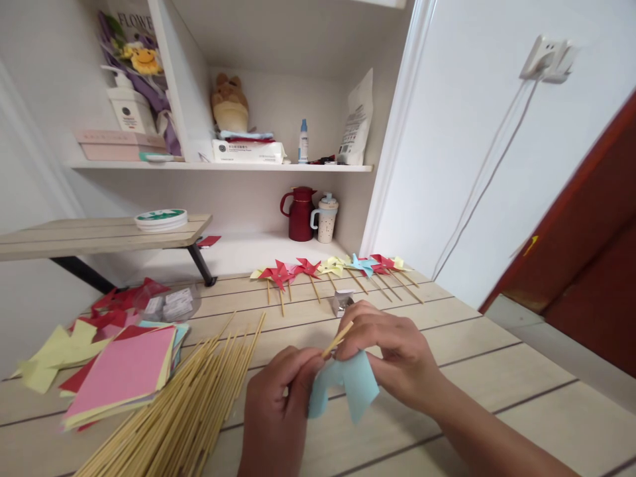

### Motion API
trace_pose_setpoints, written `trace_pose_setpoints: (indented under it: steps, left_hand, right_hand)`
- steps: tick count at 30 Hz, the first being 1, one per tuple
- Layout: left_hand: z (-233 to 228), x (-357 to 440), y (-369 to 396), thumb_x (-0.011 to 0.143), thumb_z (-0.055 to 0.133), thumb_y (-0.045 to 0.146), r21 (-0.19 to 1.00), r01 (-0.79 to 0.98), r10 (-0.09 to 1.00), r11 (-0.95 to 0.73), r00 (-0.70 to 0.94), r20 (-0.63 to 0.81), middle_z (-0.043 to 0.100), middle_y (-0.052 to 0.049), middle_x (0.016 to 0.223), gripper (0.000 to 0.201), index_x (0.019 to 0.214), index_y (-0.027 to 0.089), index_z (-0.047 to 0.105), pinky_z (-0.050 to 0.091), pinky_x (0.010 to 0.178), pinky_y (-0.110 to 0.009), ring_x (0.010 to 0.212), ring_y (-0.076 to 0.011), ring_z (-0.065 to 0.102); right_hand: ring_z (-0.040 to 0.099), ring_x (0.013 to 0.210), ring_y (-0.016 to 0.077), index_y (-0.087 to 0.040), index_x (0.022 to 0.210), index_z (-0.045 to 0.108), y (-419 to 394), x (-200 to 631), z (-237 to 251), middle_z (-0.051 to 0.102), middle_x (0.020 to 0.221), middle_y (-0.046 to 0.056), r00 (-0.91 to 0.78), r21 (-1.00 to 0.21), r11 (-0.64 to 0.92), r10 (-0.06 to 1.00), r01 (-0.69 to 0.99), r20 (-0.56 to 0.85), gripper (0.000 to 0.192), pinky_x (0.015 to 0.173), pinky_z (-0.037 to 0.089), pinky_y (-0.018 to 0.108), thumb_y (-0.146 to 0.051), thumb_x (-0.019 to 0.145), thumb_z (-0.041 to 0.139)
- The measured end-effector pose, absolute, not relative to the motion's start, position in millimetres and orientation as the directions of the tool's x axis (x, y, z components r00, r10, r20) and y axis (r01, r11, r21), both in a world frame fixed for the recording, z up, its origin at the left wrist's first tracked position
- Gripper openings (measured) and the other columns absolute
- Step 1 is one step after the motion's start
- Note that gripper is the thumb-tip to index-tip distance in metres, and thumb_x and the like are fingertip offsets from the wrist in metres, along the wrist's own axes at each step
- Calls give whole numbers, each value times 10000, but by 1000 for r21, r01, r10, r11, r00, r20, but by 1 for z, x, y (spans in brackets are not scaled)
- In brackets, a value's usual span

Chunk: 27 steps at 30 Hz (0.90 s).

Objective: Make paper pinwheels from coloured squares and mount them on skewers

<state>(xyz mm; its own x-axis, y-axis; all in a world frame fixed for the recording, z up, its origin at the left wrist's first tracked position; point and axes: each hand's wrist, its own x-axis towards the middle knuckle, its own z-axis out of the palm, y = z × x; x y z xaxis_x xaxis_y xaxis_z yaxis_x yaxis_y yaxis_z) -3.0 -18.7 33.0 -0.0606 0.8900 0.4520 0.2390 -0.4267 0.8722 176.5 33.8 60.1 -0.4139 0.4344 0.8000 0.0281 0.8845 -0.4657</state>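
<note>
The pale wooden surface (497, 371) fills the lower half of the view, and behind it at twelve o'clock stands a white shelf (223, 167) carrying a plush toy, a small bottle and boxes. Below that shelf sit a dark red jug (299, 213) and a speckled cup (326, 219) just beside it. At eight o'clock lies a fanned bundle of bamboo sticks (189, 397), and farther out toward nine o'clock a stack of coloured paper squares (122, 374), pink on top. Along the far edge of the surface, at twelve to one o'clock, a row of finished pinwheels (330, 268) lies flat — red, yellow, blue. Near the centre, at six o'clock, the left hand (278, 411) and the right hand (392, 354) are close together, both pinched on a light blue paper pinwheel (348, 384) held just above the surface; its folded blades hang between the fingers. A thin stick (338, 340) pokes up from the grip — the right hand's fingertips are closed around it.
</note>
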Motion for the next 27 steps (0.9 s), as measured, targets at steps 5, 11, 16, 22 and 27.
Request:
trace_pose_setpoints:
  steps: [5,11,16,22,27]
  left_hand:
    - [34,-4,-19,890,601,322,865,241,885,-439,-48,463,681,1,711,197,807,237,758,466,577,-198,639,-136,604]
    - [33,-5,-17,897,598,314,840,276,869,-467,-31,493,662,9,686,195,813,234,755,460,570,-189,624,-124,600]
    - [31,-7,-18,900,599,299,813,287,846,-506,-16,532,661,18,687,176,849,248,759,464,572,-180,620,-114,609]
    - [33,-7,-18,901,593,301,819,295,856,-491,-11,517,633,16,660,187,874,244,769,454,560,-183,606,-114,599]
    - [34,-7,-18,891,602,320,836,270,868,-477,-8,497,620,10,651,194,850,238,773,444,553,-187,601,-119,582]
  right_hand:
    - [625,739,180,-217,893,720,34,177,59,726,741,27,-409,-475,879,448,39,795,122,723,497,372,-118,863,656]
    - [623,758,186,-209,879,727,34,176,59,710,734,32,-391,-471,880,454,56,801,134,729,496,373,-97,853,657]
    - [613,732,180,-198,872,727,34,176,58,703,736,36,-391,-468,882,450,54,803,138,716,498,369,-81,840,661]
    - [616,748,189,-197,882,731,34,176,59,704,753,47,-396,-467,883,444,41,804,146,700,503,365,-73,831,670]
    - [619,754,190,-201,885,730,33,175,59,710,749,42,-394,-453,890,436,56,809,169,692,504,358,-56,830,663]
